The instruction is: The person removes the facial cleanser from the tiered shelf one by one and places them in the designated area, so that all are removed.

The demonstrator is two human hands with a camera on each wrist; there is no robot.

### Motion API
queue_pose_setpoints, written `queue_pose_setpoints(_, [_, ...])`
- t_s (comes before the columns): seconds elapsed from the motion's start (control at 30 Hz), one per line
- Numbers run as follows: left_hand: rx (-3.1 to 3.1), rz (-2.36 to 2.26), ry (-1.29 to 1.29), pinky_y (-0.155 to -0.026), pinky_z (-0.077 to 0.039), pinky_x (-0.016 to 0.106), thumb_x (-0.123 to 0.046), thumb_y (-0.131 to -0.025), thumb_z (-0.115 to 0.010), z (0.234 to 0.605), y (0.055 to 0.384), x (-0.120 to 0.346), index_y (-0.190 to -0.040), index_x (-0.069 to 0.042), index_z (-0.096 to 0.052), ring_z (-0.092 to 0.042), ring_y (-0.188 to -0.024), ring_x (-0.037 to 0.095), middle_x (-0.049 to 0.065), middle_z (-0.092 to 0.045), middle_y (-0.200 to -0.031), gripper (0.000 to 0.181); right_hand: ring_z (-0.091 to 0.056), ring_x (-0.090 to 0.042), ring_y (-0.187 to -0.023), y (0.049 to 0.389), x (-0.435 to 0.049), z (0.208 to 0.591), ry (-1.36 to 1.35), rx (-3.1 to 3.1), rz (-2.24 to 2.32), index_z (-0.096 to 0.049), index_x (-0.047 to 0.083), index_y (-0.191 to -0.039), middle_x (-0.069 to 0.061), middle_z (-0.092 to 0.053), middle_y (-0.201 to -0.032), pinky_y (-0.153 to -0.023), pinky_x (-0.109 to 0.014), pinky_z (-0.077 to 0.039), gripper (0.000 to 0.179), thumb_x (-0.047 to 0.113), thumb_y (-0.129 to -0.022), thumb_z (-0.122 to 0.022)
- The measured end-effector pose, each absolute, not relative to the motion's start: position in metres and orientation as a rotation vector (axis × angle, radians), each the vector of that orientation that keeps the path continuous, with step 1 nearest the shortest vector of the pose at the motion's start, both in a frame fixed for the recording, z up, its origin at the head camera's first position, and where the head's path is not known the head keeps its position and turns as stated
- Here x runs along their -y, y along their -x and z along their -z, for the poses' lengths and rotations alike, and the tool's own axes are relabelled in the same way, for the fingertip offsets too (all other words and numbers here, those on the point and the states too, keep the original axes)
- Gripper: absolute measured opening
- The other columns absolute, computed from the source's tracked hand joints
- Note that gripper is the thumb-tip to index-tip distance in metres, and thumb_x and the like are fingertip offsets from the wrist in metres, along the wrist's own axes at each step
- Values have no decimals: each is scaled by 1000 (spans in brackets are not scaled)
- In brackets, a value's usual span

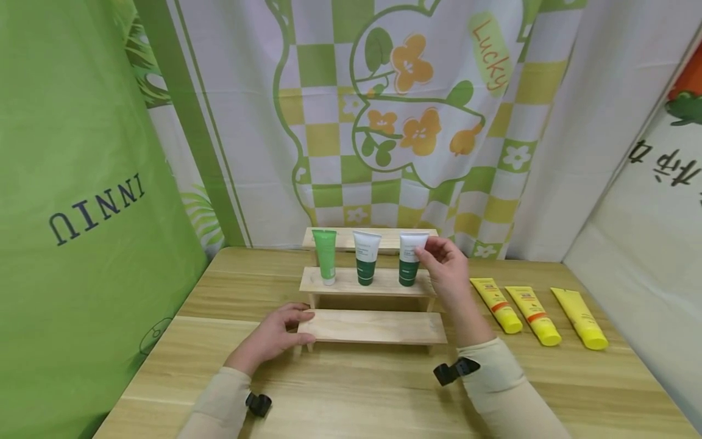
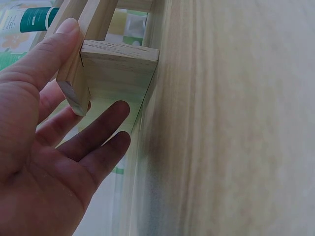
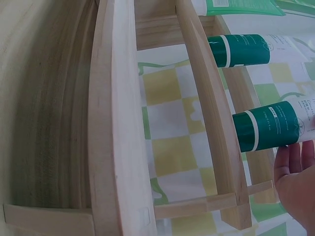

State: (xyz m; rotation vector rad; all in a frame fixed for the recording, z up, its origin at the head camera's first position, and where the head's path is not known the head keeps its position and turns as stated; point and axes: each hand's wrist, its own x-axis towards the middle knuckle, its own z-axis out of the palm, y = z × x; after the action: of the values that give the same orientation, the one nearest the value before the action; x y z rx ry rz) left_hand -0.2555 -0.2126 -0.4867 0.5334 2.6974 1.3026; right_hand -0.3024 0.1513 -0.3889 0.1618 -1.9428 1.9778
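L hand: grips low step at L end
R hand: pinches white-green tube, mid step nr R edge
Tube's back: can't see; top cut off, R wrist cam

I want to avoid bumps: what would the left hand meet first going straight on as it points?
The left hand would meet the lowest wooden step first: its left end lies within that hand's grasp, apparently touching.
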Motion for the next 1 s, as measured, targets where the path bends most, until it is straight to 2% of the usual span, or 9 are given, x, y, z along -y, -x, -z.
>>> queue_pose_setpoints(1.0, [-2731, -1266, -535, -102, -41, 49, -45, -81, -79, 486, 253, 211, -131, -10, -64, -51, -125, 31, 7, -50, -143, 63, -57, -16, -91, 281, -169, 376, -167, 1872, -2000, -59, -5, -110, -5, -61, -100, -78, -21, -50, 26, 6, -90, -72])
